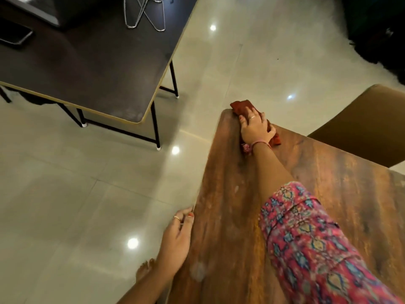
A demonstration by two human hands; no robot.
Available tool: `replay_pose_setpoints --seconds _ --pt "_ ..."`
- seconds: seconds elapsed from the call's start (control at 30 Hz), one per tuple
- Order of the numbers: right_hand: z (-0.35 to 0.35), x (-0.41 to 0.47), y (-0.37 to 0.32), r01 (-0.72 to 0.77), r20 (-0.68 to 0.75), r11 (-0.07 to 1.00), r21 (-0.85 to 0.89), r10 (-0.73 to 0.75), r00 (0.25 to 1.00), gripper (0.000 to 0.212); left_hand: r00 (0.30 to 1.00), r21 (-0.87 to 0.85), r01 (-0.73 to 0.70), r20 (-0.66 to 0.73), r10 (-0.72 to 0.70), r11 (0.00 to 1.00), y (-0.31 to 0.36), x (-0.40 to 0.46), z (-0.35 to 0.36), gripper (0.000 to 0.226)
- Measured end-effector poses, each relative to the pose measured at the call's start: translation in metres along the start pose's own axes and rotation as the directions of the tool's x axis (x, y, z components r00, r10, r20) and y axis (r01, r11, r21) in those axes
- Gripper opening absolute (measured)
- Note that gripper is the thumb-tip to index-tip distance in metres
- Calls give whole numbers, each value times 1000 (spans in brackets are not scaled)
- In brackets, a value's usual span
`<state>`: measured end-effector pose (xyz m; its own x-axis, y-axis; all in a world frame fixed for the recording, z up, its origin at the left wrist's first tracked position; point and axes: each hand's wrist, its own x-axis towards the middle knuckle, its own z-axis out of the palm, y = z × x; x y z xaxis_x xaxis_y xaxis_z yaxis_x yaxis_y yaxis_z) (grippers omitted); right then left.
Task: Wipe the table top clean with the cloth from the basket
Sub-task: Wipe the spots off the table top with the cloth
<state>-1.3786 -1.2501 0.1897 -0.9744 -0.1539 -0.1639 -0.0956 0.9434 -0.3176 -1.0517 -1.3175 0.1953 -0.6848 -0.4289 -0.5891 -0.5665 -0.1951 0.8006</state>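
**Cloth pressed at the far corner of the wooden table**

Nearest the camera, a patterned pink sleeve (311, 244) covers the right upper arm, which reaches out over the wooden table top (230, 216). Pale smudges show on the wood close to the near edge. On the table's left edge, the left hand (176, 240) rests with its fingers fairly straight, the fingertips laid against the rim; it holds nothing. A bare foot (143, 270) shows on the tiled floor (65, 194) just below that arm.

Farther out, the right hand (255, 128) lies palm-down on the red cloth (242, 107), fingers spread and pressing it flat at the table's far left corner. Part of the cloth pokes out past the fingertips, over the corner, and part shows beside the wrist.

Beyond, a tan chair (361, 128) stands at the table's right. Across the floor to the left is a dark table (87, 69) on black legs, with a wire frame (144, 14) at its far end.
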Motion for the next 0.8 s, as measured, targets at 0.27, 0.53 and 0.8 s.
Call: replay_pose_setpoints --seconds 0.27,0.53,0.8 --pt "31 -113 -37 438 128 895 -86 -426 896 39 976 -268 217 74 -205 939 2 15 -10 49" --pt "54 -303 2 498 178 862 -91 -478 860 47 900 -700 420 241 -362 577 4 8 -18 49" --pt "29 -102 -25 384 88 917 -104 -376 922 45 883 -612 465 264 -389 639 -4 4 -19 62"
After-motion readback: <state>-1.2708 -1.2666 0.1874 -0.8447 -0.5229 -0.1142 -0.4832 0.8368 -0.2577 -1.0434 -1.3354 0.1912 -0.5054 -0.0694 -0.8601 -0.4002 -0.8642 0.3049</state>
